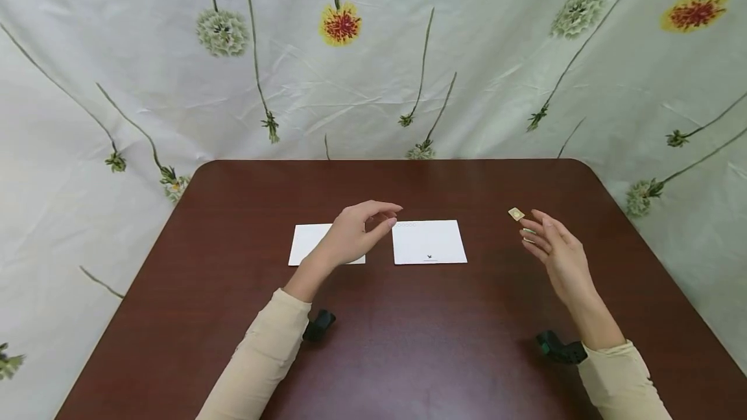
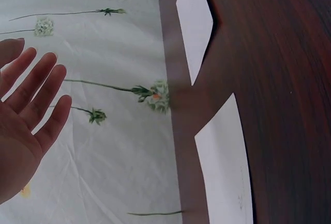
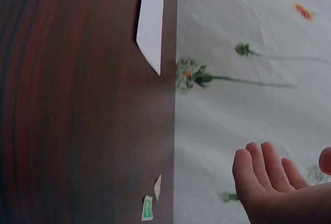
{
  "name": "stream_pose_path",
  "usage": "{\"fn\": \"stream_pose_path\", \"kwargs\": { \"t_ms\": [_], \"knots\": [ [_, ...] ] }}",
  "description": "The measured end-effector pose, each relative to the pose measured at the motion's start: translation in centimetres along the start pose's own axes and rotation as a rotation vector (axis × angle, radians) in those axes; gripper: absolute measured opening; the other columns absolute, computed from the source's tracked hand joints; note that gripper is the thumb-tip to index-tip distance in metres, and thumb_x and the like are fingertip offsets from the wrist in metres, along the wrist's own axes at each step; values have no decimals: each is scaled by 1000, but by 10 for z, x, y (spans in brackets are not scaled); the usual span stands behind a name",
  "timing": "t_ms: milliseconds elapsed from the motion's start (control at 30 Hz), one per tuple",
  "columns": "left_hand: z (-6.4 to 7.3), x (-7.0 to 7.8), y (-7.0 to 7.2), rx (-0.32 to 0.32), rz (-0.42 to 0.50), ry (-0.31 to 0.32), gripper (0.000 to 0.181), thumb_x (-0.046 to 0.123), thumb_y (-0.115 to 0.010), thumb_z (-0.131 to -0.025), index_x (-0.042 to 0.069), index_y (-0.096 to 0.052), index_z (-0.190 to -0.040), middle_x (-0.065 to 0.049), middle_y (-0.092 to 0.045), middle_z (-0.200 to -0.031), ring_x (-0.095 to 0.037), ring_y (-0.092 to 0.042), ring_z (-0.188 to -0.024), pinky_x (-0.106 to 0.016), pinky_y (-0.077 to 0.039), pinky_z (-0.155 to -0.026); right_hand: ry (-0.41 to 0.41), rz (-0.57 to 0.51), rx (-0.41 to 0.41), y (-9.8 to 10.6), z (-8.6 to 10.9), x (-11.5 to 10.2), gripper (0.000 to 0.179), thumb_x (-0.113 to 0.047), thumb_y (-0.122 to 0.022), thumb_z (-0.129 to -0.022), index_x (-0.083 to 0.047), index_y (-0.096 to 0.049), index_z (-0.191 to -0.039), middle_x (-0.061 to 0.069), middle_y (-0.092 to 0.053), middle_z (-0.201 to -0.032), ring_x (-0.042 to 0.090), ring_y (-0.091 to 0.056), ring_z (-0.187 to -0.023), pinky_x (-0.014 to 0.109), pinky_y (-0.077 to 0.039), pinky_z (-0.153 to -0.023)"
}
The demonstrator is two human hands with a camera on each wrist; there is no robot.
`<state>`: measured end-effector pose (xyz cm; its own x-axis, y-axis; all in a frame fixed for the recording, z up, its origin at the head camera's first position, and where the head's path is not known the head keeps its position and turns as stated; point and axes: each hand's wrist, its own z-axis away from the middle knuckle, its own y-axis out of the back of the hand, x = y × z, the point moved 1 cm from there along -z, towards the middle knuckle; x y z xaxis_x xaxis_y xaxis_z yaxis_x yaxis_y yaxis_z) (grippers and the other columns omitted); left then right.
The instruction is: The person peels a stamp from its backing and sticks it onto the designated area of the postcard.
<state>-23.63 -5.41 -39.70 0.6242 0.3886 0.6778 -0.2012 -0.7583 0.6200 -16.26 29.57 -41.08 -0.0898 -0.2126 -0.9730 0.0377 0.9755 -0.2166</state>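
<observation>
Two white envelopes lie side by side on the dark table. My left hand (image 1: pixel 355 232) hovers over the left envelope (image 1: pixel 306 243), covering part of it, with fingers relaxed and nothing held. Its fingertips overlap the near corner area of the right envelope (image 1: pixel 432 243), which bears small printing. Over on the right, my right hand (image 1: pixel 557 255) hangs in the air with loosely bent fingers, holding nothing. Just beyond its fingertips lies a small yellowish stamp (image 1: pixel 516 214). A green stamp (image 3: pixel 148 208) sits beside that one, mostly hidden behind the fingers in the head view.
The reddish-brown table (image 1: pixel 373 329) has rounded far corners. Behind it hangs a pale cloth (image 1: pixel 373 83) printed with flowers. Dark camera mounts (image 1: pixel 320 326) are strapped at both wrists, below the cream sleeves (image 1: pixel 262 349).
</observation>
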Motion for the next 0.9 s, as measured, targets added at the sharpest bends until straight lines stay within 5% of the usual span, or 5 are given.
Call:
{"fn": "stream_pose_path", "kwargs": {
  "t_ms": [167, 333, 533, 700, 900],
  "knots": [
    [-1, 1, -8, -1, 51, 6, 24, 13, -61, -94, 10, -66, -118, 0, -67, -103, -12, -61, -90, -40, -50, -82, -91, -277, -38, 27, 2, 1, 25, -24, -44, -102, -13, -57, -121, 6, -65, -113, 18, -63, -100, 28, -48, -88],
    [-5, 5, -15, -14, 64, -17, 24, 13, -61, -94, 9, -66, -118, -1, -67, -103, -12, -61, -88, -36, -50, -81, -151, -373, -45, 50, 0, 3, 26, -25, -44, -102, -13, -61, -117, 7, -66, -112, 20, -63, -102, 30, -49, -87],
    [-7, 9, -25, -5, 109, -18, 23, 13, -61, -94, 10, -67, -117, 3, -65, -98, -9, -56, -77, -27, -48, -70, -340, -478, -28, 77, -9, 8, 30, -28, -38, -103, -12, -62, -110, 8, -66, -109, 23, -63, -100, 34, -49, -87],
    [-8, 8, -32, -10, 116, -9, 23, 16, -60, -95, 12, -67, -117, 5, -65, -96, -11, -49, -68, -27, -42, -62, -514, -335, 55, 87, -22, 13, 26, -31, -40, -103, -12, -54, -112, 4, -68, -98, 19, -65, -91, 31, -51, -83],
    [-8, 6, -40, -8, 163, 15, 24, 17, -61, -95, 11, -67, -117, 2, -67, -99, -10, -58, -80, -31, -48, -71, -651, -87, 91, 88, -44, 17, 56, -31, -34, -104, -7, -16, -150, -2, -68, -89, 11, -66, -84, 24, -50, -80]
  ]
}}
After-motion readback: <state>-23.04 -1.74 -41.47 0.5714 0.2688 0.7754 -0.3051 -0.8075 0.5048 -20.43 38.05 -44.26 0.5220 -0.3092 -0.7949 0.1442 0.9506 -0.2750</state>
